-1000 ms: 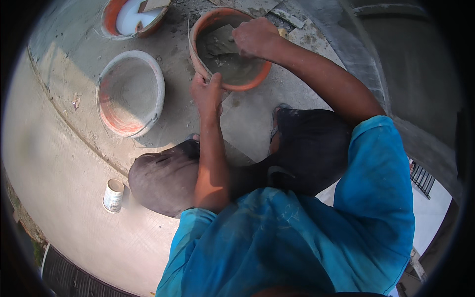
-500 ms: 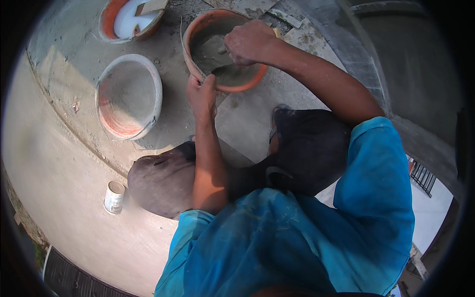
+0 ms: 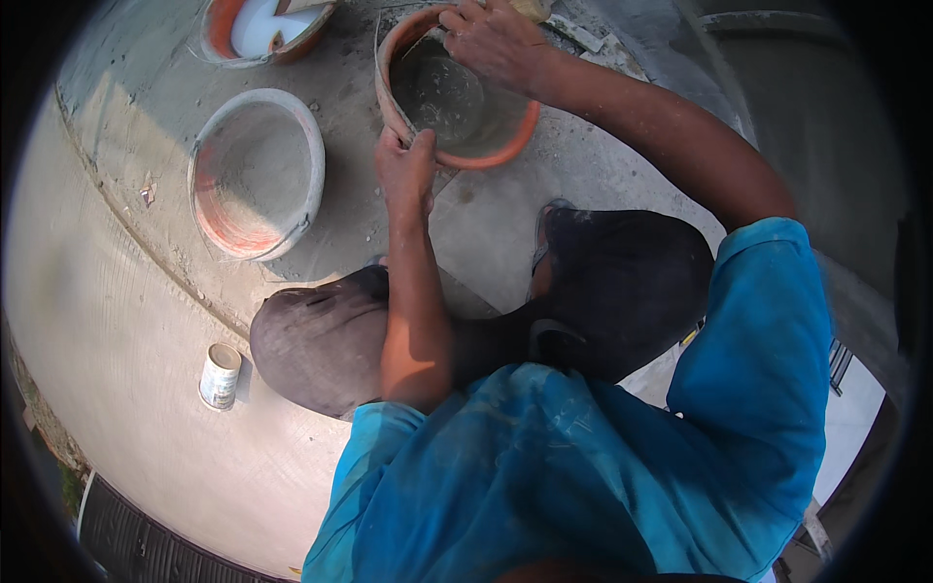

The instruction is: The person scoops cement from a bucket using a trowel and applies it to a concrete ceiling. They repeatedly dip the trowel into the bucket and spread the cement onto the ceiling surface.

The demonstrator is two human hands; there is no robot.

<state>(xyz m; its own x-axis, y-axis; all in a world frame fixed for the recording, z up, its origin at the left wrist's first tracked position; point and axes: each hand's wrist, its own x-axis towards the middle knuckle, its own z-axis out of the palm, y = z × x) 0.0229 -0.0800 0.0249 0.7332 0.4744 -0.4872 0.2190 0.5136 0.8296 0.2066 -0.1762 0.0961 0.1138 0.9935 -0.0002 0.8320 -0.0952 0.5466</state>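
Observation:
An orange bucket (image 3: 520, 133) with a grey-crusted rim and a wire handle stands in front of me, with wet grey mix (image 3: 501, 117) inside. My left hand (image 3: 405, 167) is closed on its near-left rim, thumb uppermost. At the far side of the same bucket, my right hand (image 3: 493, 44) has its fingers curled in a closed grip by the rim. What those fingers hold is hidden from view. Below that hand a dark, rounded wet patch (image 3: 437, 97) shows inside the bucket; I cannot tell whether it is mix or a tool.
Left of the bucket stands a second orange bucket (image 3: 316, 175), its inside coated with dry grey. Farther off, a third bucket (image 3: 216, 24) holds whitish liquid and a board-like piece. A small can (image 3: 221, 377) stands beside my left knee. Rough concrete floor (image 3: 126, 282) spreads around.
My right hand has moved up and away from inside the bucket to its far rim. The left hand keeps its hold on the near rim. The dark wet patch now shows more fully.

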